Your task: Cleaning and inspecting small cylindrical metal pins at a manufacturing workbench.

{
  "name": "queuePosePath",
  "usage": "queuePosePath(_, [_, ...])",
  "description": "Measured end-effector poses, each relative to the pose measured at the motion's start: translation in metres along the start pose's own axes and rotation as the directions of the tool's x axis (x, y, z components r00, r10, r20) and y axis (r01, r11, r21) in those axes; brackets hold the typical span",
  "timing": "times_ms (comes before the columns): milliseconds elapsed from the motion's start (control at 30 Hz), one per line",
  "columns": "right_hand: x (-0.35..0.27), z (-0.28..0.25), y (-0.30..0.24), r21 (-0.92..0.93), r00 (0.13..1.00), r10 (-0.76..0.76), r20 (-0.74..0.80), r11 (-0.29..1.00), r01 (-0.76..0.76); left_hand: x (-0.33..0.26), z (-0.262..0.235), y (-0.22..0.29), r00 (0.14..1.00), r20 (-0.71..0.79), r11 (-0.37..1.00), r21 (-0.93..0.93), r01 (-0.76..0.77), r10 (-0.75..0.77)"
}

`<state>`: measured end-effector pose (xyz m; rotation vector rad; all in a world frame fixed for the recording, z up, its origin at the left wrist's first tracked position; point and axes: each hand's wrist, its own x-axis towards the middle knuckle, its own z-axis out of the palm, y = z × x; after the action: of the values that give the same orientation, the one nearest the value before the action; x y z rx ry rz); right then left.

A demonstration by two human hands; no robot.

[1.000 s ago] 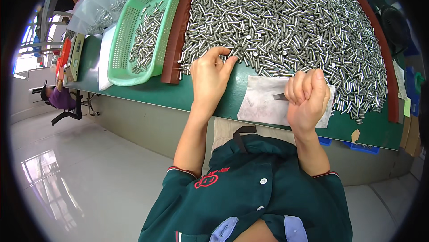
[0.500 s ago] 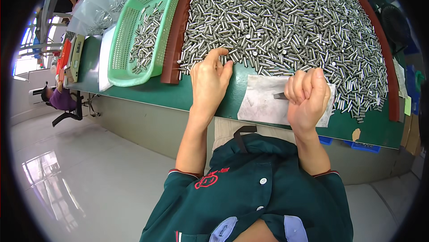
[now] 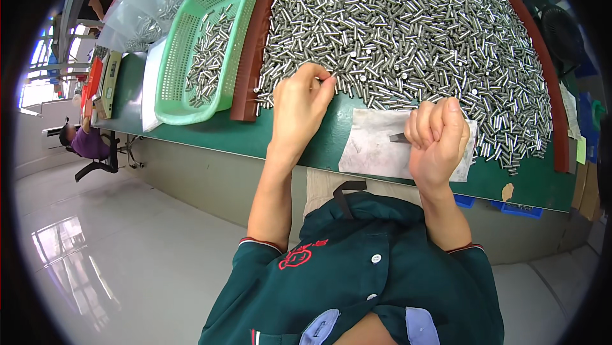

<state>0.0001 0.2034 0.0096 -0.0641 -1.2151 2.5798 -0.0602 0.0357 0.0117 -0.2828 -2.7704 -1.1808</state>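
Note:
My left hand [image 3: 298,106] is at the near edge of a wide pile of short shiny metal pins [image 3: 408,33]. Its thumb and forefinger are pressed together; anything between them is too small or hidden to make out. My right hand [image 3: 438,138] is a fist over a creased, smudged white sheet [image 3: 373,147]. From the thumb side of that fist a flat dark grey metal piece [image 3: 398,137] sticks out to the left, the rest of it covered by the fingers.
Brown-red rails [image 3: 247,77] border the pile. Left of them stands a green plastic basket [image 3: 167,84] partly filled with pins. Clear bags [image 3: 137,10] and a scale [image 3: 108,84] are farther left. A black fan [image 3: 561,29] is at right; a person [image 3: 91,141] sits far left.
The thumb and forefinger of my left hand, apart before, have come together at the pile's edge. My right hand and the grey piece have stayed nearly still.

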Motion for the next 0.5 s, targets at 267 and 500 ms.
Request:
queuePosePath(267, [0.000, 0.000, -0.001, -0.004, 1.000, 0.007, 0.006, 1.000, -0.007, -0.023, -0.004, -0.019, 0.898, 0.421, 0.167, -0.883, 0.438, -0.128])
queuePosePath(500, [0.000, 0.001, -0.001, -0.007, 1.000, 0.014, 0.001, 1.000, -0.014, -0.028, 0.002, -0.018, 0.904, 0.379, 0.285, -0.860, 0.423, -0.196])
